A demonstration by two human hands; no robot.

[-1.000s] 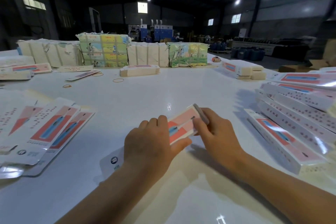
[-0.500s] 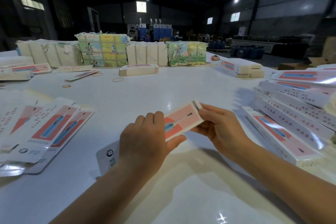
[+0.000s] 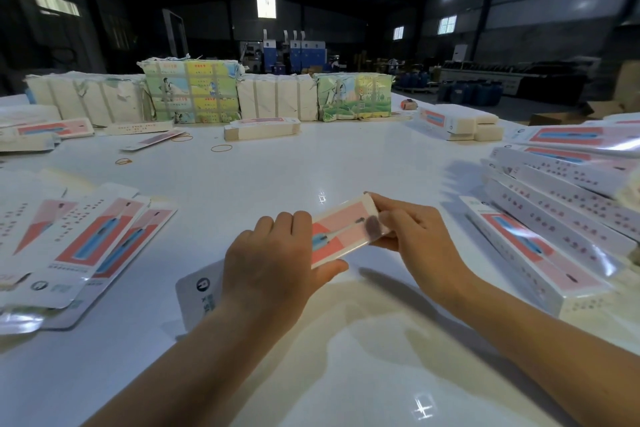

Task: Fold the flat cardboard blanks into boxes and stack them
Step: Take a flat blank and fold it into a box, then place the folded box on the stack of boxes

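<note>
A long white and pink box (image 3: 341, 230) with a blue toothbrush picture lies slanted on the white table (image 3: 311, 170) in front of me. My left hand (image 3: 273, 267) grips its middle, thumb on the near side, fingers over the top. My right hand (image 3: 415, 236) pinches the far end of the box at its end flap. The box's near end (image 3: 199, 288) sticks out below my left hand. Flat blanks (image 3: 86, 246) lie fanned out at the left. Folded boxes (image 3: 561, 218) are stacked in a pile at the right.
Wrapped bundles of blanks (image 3: 190, 94) line the far edge. A small stack of blanks (image 3: 261, 128) and another (image 3: 457, 123) sit in front of them. Rubber bands (image 3: 221, 148) lie loose on the table. Beyond is a dim warehouse.
My right hand has shifted from beside the far end onto the end flap and now pinches it. My left hand stays gripping the box's middle.
</note>
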